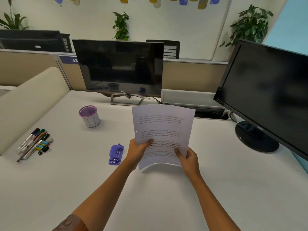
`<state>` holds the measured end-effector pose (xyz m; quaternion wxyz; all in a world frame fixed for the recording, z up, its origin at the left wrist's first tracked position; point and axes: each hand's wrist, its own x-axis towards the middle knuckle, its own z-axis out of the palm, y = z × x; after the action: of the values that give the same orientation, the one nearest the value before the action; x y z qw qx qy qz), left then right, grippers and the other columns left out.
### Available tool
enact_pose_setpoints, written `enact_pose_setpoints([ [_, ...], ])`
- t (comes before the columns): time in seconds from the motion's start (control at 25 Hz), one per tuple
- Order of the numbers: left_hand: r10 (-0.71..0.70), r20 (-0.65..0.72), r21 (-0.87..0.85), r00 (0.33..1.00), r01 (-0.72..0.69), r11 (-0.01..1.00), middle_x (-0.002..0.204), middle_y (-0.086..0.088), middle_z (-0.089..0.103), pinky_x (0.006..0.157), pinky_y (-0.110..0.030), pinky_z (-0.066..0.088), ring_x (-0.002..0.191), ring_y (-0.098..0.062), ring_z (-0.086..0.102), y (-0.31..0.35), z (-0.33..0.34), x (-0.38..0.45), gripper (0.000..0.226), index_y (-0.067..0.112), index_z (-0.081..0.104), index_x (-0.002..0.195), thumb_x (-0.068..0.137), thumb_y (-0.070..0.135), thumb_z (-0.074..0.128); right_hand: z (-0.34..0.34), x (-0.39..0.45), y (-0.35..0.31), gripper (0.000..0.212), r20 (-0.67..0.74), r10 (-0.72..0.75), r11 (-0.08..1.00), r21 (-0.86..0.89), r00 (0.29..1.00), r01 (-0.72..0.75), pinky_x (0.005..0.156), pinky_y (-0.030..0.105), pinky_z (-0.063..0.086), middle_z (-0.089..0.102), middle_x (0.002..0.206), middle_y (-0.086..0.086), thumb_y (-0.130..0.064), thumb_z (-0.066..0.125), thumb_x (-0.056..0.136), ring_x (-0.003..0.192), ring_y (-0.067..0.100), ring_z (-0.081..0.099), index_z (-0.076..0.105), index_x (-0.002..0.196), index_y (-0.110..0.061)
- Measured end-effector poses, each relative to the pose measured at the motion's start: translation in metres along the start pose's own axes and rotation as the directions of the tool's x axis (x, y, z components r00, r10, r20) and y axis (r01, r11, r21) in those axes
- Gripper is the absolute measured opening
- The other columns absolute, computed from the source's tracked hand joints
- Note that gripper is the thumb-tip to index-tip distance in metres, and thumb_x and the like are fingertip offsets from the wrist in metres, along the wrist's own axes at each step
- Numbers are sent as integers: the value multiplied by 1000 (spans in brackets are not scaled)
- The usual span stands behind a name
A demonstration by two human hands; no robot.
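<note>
the left hand (137, 150) pinches the printed sheet (164, 130) at its lower left edge, thumb on the front, fingers behind. the right hand (189, 160) pinches the lower right edge the same way. the sheet is held up above the table (166, 197), slightly curved, text facing the person. just left of the left hand lies a purple hole punch (116, 154); farther left a pile of markers (34, 143); behind, a purple mesh cup (90, 116).
</note>
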<state>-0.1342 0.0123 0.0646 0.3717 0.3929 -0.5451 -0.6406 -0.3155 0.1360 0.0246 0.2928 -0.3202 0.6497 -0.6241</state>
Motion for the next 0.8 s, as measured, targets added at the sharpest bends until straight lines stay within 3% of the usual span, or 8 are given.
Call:
enact_pose_setpoints([
  [0.12,-15,-4,-109,1000,14,994,106,-3,77,78,-44,62,96,-30,72,7,1,4,41,19,68,114,76,28,79,-6,-7,1,61,-100,70,993,97,993,-60,74,13,56,68,118,-13,-37,82,76,103,6,67,55,130,-27],
  [0.2,-21,-1,-201,1000,21,979,111,-8,75,83,-50,60,101,-32,71,11,6,6,43,15,66,119,79,23,79,-5,-9,1,71,-110,137,965,240,984,-108,78,21,59,68,120,-6,-32,86,72,102,9,70,52,134,-23],
  [0.28,-20,11,-279,1000,22,960,115,-10,73,85,-50,60,104,-33,70,14,14,5,39,16,64,122,85,17,76,2,-7,-2,68,-93,180,902,413,979,-127,84,32,60,69,122,1,-19,85,75,108,16,70,52,135,-19],
  [0.4,-3,38,-398,999,18,917,116,-11,72,81,-47,60,103,-31,71,12,27,2,38,25,66,119,83,16,75,18,-3,-9,57,-37,212,797,585,976,-151,81,34,61,73,119,4,-15,80,77,108,21,71,60,129,-17],
  [0.52,-51,12,-444,999,51,894,116,-11,73,75,-44,61,101,-32,72,9,28,-1,43,24,65,120,80,17,76,24,1,-10,41,-17,204,817,554,979,-160,80,36,61,75,115,1,-14,77,84,103,19,73,65,122,-19],
  [0.68,-169,-41,-493,985,127,861,118,-12,73,69,-41,61,98,-30,74,11,5,4,43,10,57,133,90,6,64,2,8,-5,29,9,175,919,356,985,-167,88,37,60,76,113,-1,-12,74,88,106,19,72,68,116,-20],
  [0.72,-195,-45,-524,980,143,840,117,-11,73,71,-42,61,98,-30,73,14,-5,7,43,10,57,135,92,13,62,-6,9,-3,29,20,170,937,307,985,-168,89,38,59,76,113,0,-12,74,88,105,20,72,68,116,-18],
  [0.8,-223,6,-623,975,179,762,123,-12,70,92,-46,54,111,-33,66,21,-27,12,53,13,62,133,90,44,60,-24,12,-1,32,41,171,958,227,984,-176,91,43,59,76,112,3,-15,74,88,104,22,73,68,119,-14],
])
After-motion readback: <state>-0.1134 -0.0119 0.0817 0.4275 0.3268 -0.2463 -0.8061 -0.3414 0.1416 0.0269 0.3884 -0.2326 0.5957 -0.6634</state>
